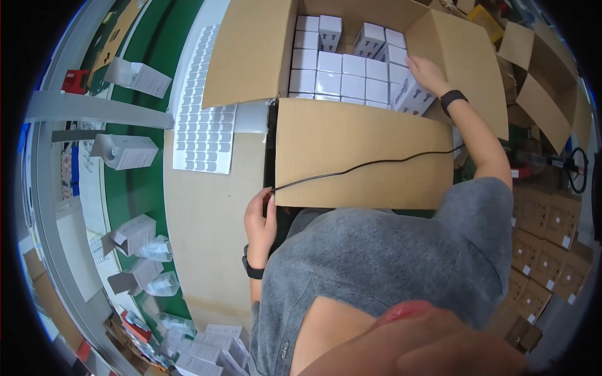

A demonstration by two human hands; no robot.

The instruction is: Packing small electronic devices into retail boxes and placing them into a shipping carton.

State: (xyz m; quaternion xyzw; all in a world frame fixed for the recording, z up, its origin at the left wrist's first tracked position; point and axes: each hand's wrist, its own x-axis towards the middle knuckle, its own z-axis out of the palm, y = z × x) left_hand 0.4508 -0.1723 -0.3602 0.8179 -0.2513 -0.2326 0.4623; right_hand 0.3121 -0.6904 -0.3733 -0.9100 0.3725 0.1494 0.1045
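A large open cardboard carton (364, 153) stands in front of me, filled with rows of small white boxes (329, 83). Inside its right side, my right hand (429, 76) is closed over the upper part of one white box (411, 98) with dark pictures on its side; my palm partly hides that box. My left hand (260, 219) is at the near left corner of the carton's front flap, thumb and fingers loosely apart. Its fingertips are beside a thin black cable (367, 165) that runs across the flap. Whether they touch the cable is unclear.
Left of the carton, a sheet of grey labels (204, 141) lies on a cardboard-covered surface (213, 238). Opened white boxes (130, 152) and clear-wrapped items (162, 284) stand on a green bench (128, 194). Brown cartons (533, 250) are stacked at the right.
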